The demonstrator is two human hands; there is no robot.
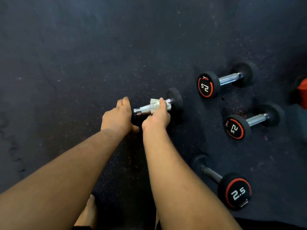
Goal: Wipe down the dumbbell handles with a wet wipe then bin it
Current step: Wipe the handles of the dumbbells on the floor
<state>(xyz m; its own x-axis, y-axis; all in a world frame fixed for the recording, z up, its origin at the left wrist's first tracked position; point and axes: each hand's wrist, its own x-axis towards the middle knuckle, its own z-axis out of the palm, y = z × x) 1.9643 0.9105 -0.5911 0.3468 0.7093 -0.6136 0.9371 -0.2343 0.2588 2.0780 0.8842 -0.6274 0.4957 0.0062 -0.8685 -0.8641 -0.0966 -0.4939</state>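
Four dumbbells [226,79] on speckled floor [83,63]

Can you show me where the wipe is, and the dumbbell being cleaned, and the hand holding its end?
wet wipe [155,105]: head view, white fold on the handle.
held dumbbell [145,108]: head view, bare metal handle.
left hand [118,117]: head view, back of hand.

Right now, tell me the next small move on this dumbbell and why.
Probably slide the wet wipe leftward along the handle. The right hand has it wrapped at the handle's right end, while the knurled stretch toward the left hand, which steadies the left head, is bare and looks unwiped.
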